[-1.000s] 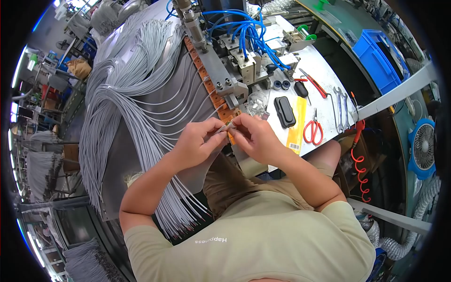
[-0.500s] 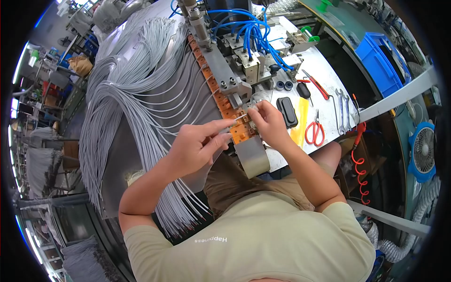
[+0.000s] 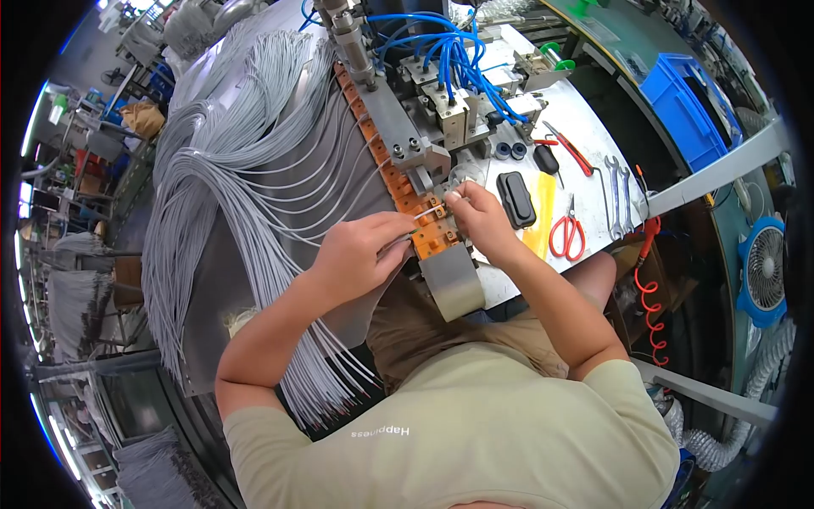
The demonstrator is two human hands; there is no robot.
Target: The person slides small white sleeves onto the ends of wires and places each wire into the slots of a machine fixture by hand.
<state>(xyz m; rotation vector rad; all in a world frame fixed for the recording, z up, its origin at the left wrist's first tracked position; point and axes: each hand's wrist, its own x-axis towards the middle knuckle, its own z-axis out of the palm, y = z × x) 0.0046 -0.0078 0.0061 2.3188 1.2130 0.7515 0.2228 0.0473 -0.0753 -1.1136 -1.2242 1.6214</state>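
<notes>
Left hand (image 3: 360,256): fingers pinched in narrow on a grey cable (image 3: 428,212), right at the near end of the orange strip; the hand hides part of the grip, fwiw.
Right hand (image 3: 485,222): thumb and forefinger brought in close by the far end of that cable; honestly can't tell if they've got the tip between them or not.
Grey cable: short pale stretch shows between the two hands, lying over the orange fixture strip.
Orange fixture strip (image 3: 437,241): row of blocks running from the hands up along the metal machine arm, with more grey cables reaching its left edge.
Metal machine arm (image 3: 394,127): grey bar just beyond the hands, bolts on top, a bunch of blue air tubes (image 3: 449,64) looping beside it.
Cable bundle (image 3: 191,212): massive grey pile left of the hands, draped over a grey surface (image 3: 208,343), stripped-looking ends fanned out by the left forearm.
White surface (image 3: 595,136): to the right, carrying a black case (image 3: 515,201) nearest the right hand, a yellow strip (image 3: 543,208) next to it, then red-handled scissors (image 3: 566,239) and a pair of wrenches (image 3: 613,195) side by side.
Blue bin (image 3: 688,114): farther off, top right.
Blue fan (image 3: 763,270): way over on the right edge, well apart from the hands.
</notes>
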